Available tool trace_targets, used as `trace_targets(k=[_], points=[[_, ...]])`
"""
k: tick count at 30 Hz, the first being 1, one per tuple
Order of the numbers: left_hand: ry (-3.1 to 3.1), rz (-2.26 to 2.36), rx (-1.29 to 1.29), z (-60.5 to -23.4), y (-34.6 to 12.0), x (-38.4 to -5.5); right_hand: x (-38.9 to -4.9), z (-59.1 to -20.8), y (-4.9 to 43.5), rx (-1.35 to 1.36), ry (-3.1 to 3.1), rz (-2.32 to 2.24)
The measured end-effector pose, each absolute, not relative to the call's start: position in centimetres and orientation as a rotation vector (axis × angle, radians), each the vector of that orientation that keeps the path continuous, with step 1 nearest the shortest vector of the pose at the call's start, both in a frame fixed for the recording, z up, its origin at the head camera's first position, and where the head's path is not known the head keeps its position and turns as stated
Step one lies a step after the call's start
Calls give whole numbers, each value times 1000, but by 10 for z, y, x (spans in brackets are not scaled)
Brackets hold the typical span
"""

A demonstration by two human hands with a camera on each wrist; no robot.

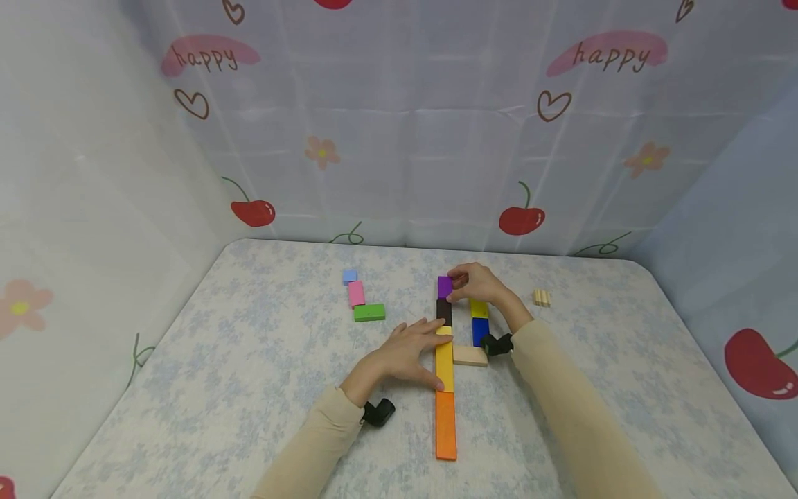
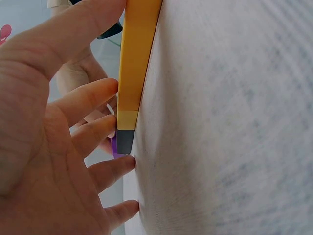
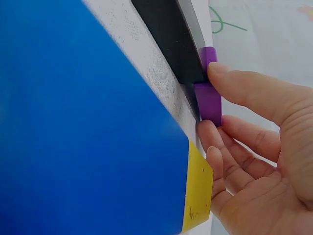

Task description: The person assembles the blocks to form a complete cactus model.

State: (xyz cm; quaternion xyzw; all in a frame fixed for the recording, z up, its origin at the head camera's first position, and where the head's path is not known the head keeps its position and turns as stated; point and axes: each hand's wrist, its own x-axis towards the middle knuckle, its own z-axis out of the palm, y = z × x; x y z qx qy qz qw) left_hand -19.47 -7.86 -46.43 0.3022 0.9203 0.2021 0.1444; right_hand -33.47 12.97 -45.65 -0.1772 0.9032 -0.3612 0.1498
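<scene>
A column of wooden blocks runs away from me: an orange block (image 1: 445, 426), a yellow block (image 1: 445, 367), a black block (image 1: 443, 312) and a purple block (image 1: 445, 287) at the far end. My right hand (image 1: 479, 284) pinches the purple block between thumb and fingers, right at the end of the black block (image 3: 168, 41). Spread along the column's left side, my left hand (image 1: 405, 352) touches the yellow block (image 2: 139, 54) with thumb and fingertips. Beside the column lie a plain wood block (image 1: 470, 356), a blue block (image 1: 480, 331) and a smaller yellow block (image 1: 479, 308).
Left of the column, a light blue block (image 1: 350, 277), a pink block (image 1: 356, 294) and a green block (image 1: 370, 312) form a stepped chain. Several small plain wood pieces (image 1: 542, 298) lie together at the right. A printed curtain (image 1: 405, 138) hangs behind the table (image 1: 237, 388).
</scene>
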Motion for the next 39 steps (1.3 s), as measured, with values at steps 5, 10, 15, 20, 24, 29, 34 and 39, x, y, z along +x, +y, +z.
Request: trace_targets(k=[5, 10, 15, 20, 24, 29, 34, 39], points=[[2652, 588, 872, -464, -78, -195, -335, -457, 129, -488, 2588, -1050], [2648, 594, 865, -464, -79, -194, -335, -457, 129, -479, 2585, -1051], [2655, 589, 874, -463, -79, -195, -335, -457, 129, -491, 2584, -1043], [2651, 597, 875, -463, -79, -195, -336, -458, 130, -485, 2567, -1053], [2645, 597, 871, -463, -79, -195, -335, -457, 131, -481, 2564, -1043], [2641, 589, 866, -463, -78, -195, -330, -449, 137, -507, 2588, -1061], [2645, 578, 860, -464, -78, -195, -319, -439, 148, -560, 2629, -1113], [2647, 580, 852, -464, -77, -195, -308, -437, 163, -541, 2672, -1118]])
